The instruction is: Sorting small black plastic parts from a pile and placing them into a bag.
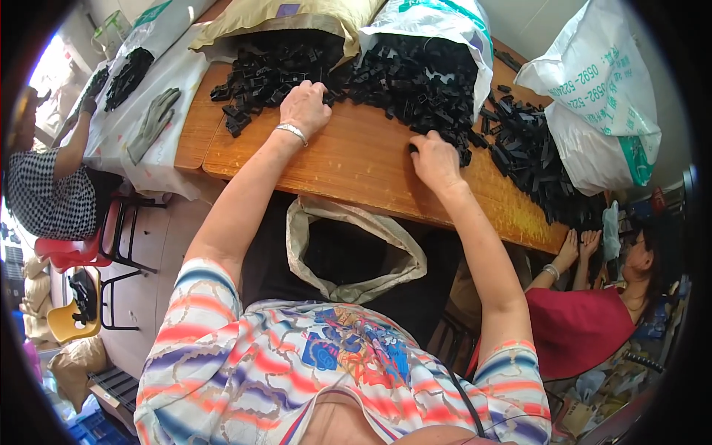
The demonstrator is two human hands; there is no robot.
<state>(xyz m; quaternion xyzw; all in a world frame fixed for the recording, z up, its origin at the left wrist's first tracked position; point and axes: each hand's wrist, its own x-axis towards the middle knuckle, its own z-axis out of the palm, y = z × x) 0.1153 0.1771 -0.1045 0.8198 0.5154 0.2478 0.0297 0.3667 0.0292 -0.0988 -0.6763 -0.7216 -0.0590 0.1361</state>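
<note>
My left hand [305, 109] is at the near edge of a heap of small black plastic parts [274, 70], which spills from a tan sack. Its fingers are curled down, and whatever they hold is hidden. Farther right, my right hand [436, 161] is just above the wooden table [319, 159], next to a second heap of black parts [404, 78] in front of a white sack. Thumb and fingers close on a small dark piece that looks like one of these parts. Below the table edge, between my forearms, an open-mouthed sack [356, 293] has a dark inside.
A tan sack [297, 16] and white sacks [593, 96] line the table's back. A third heap of black pieces [538, 144] lies on the right, by a person in red [578, 326]. At left, another person [55, 185] sits beside a sheeted table with a grey glove [154, 122].
</note>
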